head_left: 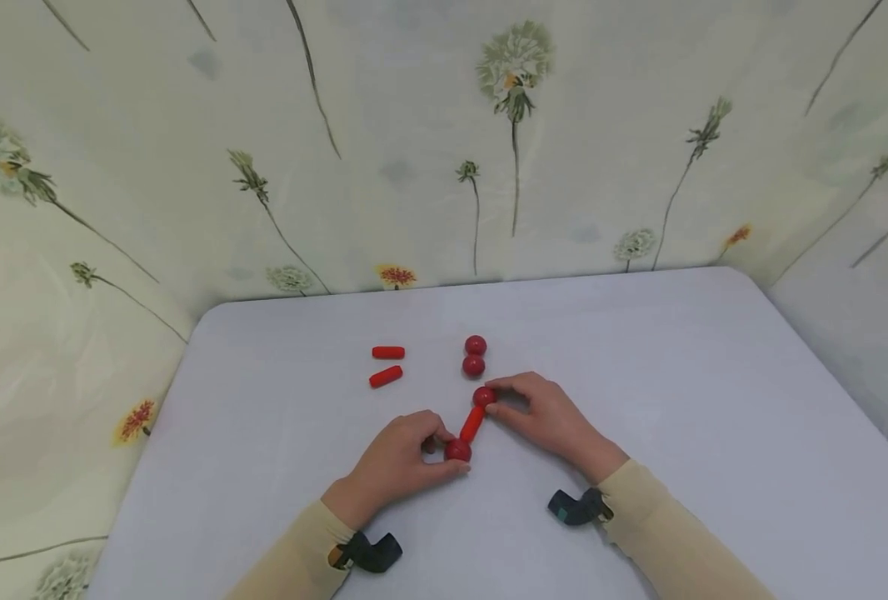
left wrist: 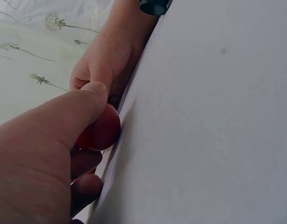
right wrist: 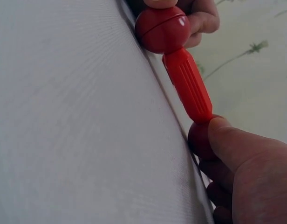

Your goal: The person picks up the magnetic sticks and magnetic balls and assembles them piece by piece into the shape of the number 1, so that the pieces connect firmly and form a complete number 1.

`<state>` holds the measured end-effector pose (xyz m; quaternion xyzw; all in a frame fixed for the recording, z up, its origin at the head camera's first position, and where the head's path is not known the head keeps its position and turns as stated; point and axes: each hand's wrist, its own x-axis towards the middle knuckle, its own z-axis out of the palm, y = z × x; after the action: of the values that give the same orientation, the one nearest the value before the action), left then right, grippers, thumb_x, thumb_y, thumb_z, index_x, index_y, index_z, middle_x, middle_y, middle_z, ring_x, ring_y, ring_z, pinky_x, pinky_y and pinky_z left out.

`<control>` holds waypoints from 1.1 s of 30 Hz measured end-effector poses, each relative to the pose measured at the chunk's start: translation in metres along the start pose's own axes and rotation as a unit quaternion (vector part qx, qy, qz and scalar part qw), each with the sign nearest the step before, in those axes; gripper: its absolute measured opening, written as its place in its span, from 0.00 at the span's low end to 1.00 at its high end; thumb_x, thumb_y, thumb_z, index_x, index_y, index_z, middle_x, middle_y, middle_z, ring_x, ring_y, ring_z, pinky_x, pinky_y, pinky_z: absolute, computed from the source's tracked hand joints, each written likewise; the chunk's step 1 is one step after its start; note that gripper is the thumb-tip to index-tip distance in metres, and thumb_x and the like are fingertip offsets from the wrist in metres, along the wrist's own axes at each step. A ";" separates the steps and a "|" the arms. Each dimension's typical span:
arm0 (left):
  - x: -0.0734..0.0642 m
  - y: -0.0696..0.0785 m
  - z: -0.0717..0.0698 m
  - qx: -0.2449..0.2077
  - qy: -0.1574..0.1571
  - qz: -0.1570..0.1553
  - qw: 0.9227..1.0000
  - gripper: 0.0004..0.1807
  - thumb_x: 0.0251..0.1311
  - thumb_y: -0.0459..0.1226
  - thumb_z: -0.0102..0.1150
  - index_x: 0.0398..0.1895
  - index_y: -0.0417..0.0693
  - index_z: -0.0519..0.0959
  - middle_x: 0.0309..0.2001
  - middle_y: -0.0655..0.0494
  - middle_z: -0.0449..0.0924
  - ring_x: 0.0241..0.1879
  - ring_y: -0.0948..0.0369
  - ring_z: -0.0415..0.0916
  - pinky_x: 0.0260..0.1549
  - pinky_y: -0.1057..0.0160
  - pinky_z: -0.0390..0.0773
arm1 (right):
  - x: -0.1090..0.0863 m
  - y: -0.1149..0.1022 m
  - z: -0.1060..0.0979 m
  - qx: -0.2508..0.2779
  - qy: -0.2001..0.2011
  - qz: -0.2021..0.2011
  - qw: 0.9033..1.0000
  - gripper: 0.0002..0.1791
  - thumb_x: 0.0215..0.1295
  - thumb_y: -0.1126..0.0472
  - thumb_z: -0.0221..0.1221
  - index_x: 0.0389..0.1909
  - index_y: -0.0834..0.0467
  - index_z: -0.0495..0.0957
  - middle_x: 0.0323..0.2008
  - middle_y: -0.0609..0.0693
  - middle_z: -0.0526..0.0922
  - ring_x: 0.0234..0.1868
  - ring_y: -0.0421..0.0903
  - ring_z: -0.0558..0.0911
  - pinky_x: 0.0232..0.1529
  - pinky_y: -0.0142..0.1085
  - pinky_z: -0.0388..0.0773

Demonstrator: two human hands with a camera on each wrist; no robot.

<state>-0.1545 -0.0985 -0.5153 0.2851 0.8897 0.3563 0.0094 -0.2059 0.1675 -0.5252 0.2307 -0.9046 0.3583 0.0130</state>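
A bright red ridged rod (head_left: 472, 424) has a dark red ball at each end, like a small dumbbell. My left hand (head_left: 399, 458) pinches the nearer ball (head_left: 457, 451) between thumb and fingers. The farther ball (head_left: 484, 397) is gripped by my right hand (head_left: 541, 412), thumb and index finger on opposite sides. In the right wrist view the rod (right wrist: 187, 84) meets both balls, and a seam line runs round the left hand's ball (right wrist: 163, 30). The left wrist view shows my left thumb over its ball (left wrist: 104, 128); the rod is mostly hidden there.
Two loose red rods, one level (head_left: 388, 352) and one slanted (head_left: 386, 377), lie beyond my left hand. Two dark red balls, a back one (head_left: 476, 345) and a front one (head_left: 473, 366), sit together beyond the held piece. Flower-patterned cloth (head_left: 414, 167) rises behind the white table (head_left: 676, 350).
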 end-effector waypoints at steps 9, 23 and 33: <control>0.003 -0.001 0.004 0.008 0.003 -0.007 1.000 0.18 0.54 0.59 0.68 0.41 0.65 0.79 0.33 0.75 0.75 0.31 0.70 0.70 0.31 0.70 0.73 | -0.002 0.005 -0.002 -0.007 0.004 -0.005 1.000 0.23 0.62 0.49 0.68 0.59 0.44 0.79 0.52 0.35 0.80 0.55 0.40 0.77 0.55 0.44 0.76; 0.009 0.003 0.011 0.021 0.005 -0.011 1.000 0.20 0.55 0.62 0.65 0.45 0.66 0.80 0.35 0.77 0.76 0.31 0.70 0.69 0.30 0.69 0.72 | -0.006 0.011 -0.008 -0.033 0.012 -0.002 0.999 0.25 0.62 0.48 0.67 0.60 0.47 0.79 0.53 0.41 0.81 0.55 0.45 0.78 0.54 0.47 0.77; 0.008 0.002 0.011 0.000 0.006 -0.036 0.999 0.28 0.52 0.63 0.66 0.53 0.63 0.79 0.40 0.75 0.77 0.34 0.70 0.71 0.31 0.70 0.74 | -0.003 0.016 -0.016 -0.029 0.006 0.006 1.000 0.25 0.64 0.46 0.65 0.61 0.47 0.78 0.54 0.42 0.81 0.56 0.46 0.78 0.55 0.49 0.75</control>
<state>-0.1582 -0.0860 -0.5209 0.2504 0.8994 0.3578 0.0170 -0.2127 0.1894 -0.5245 0.2228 -0.9157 0.3336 0.0227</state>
